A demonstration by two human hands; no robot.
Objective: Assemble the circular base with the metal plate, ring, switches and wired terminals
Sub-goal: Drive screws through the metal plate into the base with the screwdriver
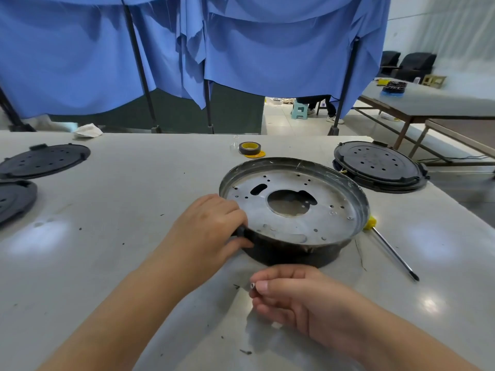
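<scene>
Head view: left hand grips the base rim, right hand pinches a small part; screwdriver and tape lie nearby on the tabletop.

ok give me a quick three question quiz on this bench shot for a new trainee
1. True or false: the screwdriver lies on the table to the right of the circular base.
2. What does the left hand grip? A) the roll of tape B) the near-left rim of the base C) the screwdriver
3. Fill in: the right hand pinches a small ____ part in front of the base.

Key
1. True; only its yellow handle end meets the base's edge.
2. B
3. Tubular; what it is exactly is too small to tell.
</scene>
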